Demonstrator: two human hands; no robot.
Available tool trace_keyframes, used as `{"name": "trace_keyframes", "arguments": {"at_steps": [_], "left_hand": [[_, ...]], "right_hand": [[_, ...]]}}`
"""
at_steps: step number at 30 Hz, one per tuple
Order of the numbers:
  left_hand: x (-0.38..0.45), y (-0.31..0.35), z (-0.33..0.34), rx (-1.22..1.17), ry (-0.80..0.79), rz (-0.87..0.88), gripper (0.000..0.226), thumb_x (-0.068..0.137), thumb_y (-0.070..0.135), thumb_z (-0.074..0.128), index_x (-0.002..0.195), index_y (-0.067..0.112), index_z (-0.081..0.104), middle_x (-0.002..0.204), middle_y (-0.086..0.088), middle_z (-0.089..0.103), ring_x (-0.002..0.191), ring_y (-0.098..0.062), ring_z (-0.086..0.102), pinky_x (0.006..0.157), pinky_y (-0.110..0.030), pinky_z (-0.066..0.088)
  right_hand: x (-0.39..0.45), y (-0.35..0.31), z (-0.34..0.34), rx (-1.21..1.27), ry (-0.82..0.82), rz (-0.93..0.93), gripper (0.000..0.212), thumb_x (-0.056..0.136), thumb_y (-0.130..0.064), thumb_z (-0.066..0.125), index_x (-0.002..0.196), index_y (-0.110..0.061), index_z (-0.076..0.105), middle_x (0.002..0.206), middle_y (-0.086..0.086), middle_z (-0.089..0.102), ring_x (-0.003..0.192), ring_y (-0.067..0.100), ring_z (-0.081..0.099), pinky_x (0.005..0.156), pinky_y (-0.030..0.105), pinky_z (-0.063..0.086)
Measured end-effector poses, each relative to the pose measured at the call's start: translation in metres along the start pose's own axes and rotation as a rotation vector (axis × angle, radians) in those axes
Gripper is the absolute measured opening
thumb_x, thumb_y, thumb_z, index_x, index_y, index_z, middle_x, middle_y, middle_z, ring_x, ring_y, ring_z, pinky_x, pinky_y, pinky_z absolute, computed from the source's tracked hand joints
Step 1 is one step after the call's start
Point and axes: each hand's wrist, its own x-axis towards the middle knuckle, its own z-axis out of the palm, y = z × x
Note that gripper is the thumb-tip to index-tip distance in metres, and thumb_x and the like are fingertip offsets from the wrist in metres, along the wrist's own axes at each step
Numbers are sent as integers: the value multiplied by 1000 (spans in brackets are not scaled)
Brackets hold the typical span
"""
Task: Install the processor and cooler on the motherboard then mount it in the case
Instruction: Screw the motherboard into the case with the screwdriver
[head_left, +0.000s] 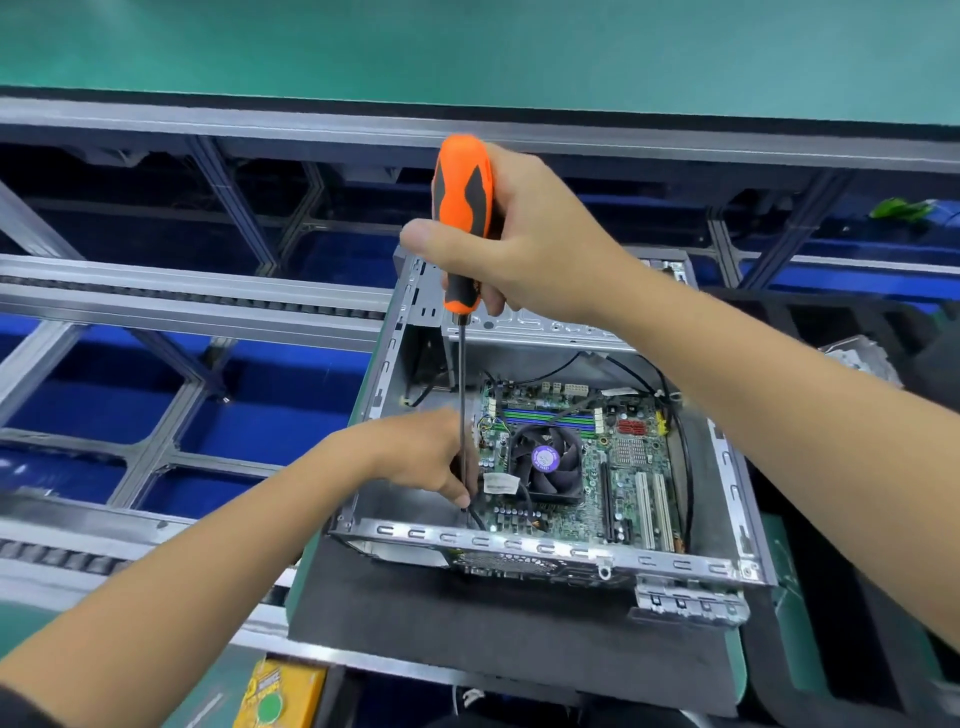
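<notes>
A green motherboard (626, 467) lies inside the open grey metal case (727, 467), with a black cooler fan (545, 462) mounted near its left half. My right hand (524, 249) grips the orange-and-black handle of a long screwdriver (464, 208), held upright. Its shaft runs down to the board's near-left corner. There my left hand (426, 457) pinches the lower shaft at the tip. The tip and any screw are hidden by my fingers.
The case rests on a black mat (467, 623) on a green workbench. A conveyor frame of aluminium rails (182, 296) over blue bins lies to the left and behind. A yellow box (280, 696) sits at the near edge. Black foam trays (852, 332) stand right.
</notes>
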Motion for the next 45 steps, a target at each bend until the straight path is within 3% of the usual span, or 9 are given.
{"name": "trace_keyframes", "arguments": {"at_steps": [4,10,13,15,18,29,35,40,45], "left_hand": [[2,-1,1,7,-18,36,12,78,31,76,89,27,76,64,33,60,70,14,57,58,-6,41],[10,-2,-2,-69,-88,43,14,79,22,75,93,24,76,84,16,72,76,6,62,74,-20,52],[11,-3,-2,-82,-108,37,14,79,20,76,92,23,76,78,19,70,71,10,60,65,-10,46],[11,-4,-1,-74,-113,27,13,78,22,76,91,24,76,79,14,72,71,4,62,63,-14,47],[11,-4,1,-83,-116,14,13,77,22,76,89,22,76,78,9,72,68,-2,63,60,-16,46],[12,0,6,-118,-112,39,14,77,18,75,91,20,77,63,31,63,63,13,59,54,-2,38],[13,-2,13,-76,-121,63,13,77,16,73,89,20,77,83,16,72,75,7,63,70,-17,51],[14,-2,14,-27,-102,75,15,77,16,72,90,20,77,86,13,73,76,6,63,67,-12,48],[15,-2,14,-19,-98,76,15,78,14,73,90,20,77,83,14,73,75,4,64,67,-16,51]], "right_hand": [[-1,7,4,26,-49,-34,34,91,-22,67,84,3,45,63,19,55,44,14,61,39,18,38],[-2,22,12,23,-113,-39,30,89,-24,69,78,-14,43,61,9,54,48,19,63,43,17,39],[-2,26,15,26,-130,-36,31,89,-26,69,78,-15,43,61,8,50,51,24,62,43,23,41],[-1,28,17,28,-139,-39,30,89,-25,69,80,-10,45,57,2,47,52,28,58,45,28,43],[-2,30,17,20,-156,-44,32,89,-24,69,83,-2,47,59,5,49,56,31,57,46,19,39],[-9,26,17,-3,-186,-25,32,89,-23,70,83,-1,47,66,14,54,58,30,58,50,31,43],[-17,24,22,-52,-184,-12,31,88,-25,71,81,-7,47,66,14,56,59,27,57,55,36,43],[-19,21,24,-84,-176,-37,31,88,-26,71,81,-9,47,66,14,54,59,26,51,57,38,42],[-22,19,26,-89,-177,-54,31,87,-26,71,81,-7,48,63,11,52,56,24,48,55,33,39]]}}
